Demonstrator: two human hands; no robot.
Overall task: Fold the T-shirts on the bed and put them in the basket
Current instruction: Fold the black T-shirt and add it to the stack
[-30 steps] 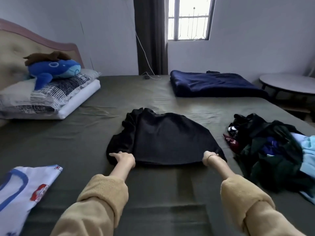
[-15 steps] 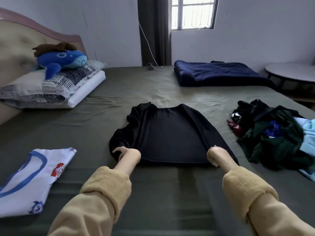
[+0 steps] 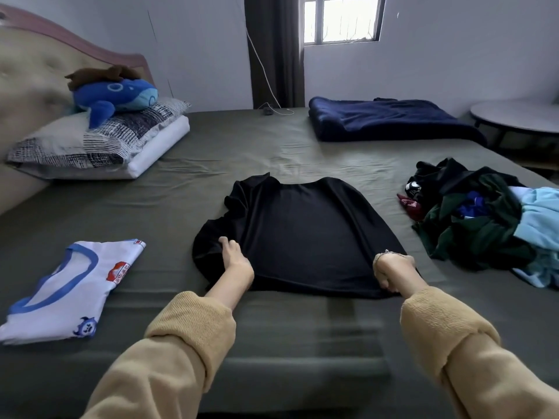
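- Both hands have shifted on the black T-shirt (image 3: 305,234): the left hand (image 3: 237,263) has slid further up onto the cloth near its left side, and the right hand (image 3: 393,272) has turned over at the near right corner of the hem.
- Left grip: fingers lie fairly straight on the fabric, pressing rather than pinching, as far as the view shows.
- Right grip: fingers are curled around the hem corner, holding it.
- Compared with a second ago, the shirt lies flatter and wider on the bed (image 3: 272,343), its left sleeve less bunched.
- Judged from this, smoothing is nearly done and the first fold comes next.
- A white T-shirt (image 3: 69,285) lies folded to the left; the pile of clothes (image 3: 484,219) waits unfolded on the right, well apart from the hands.
- No basket is in view, so most of the task remains.
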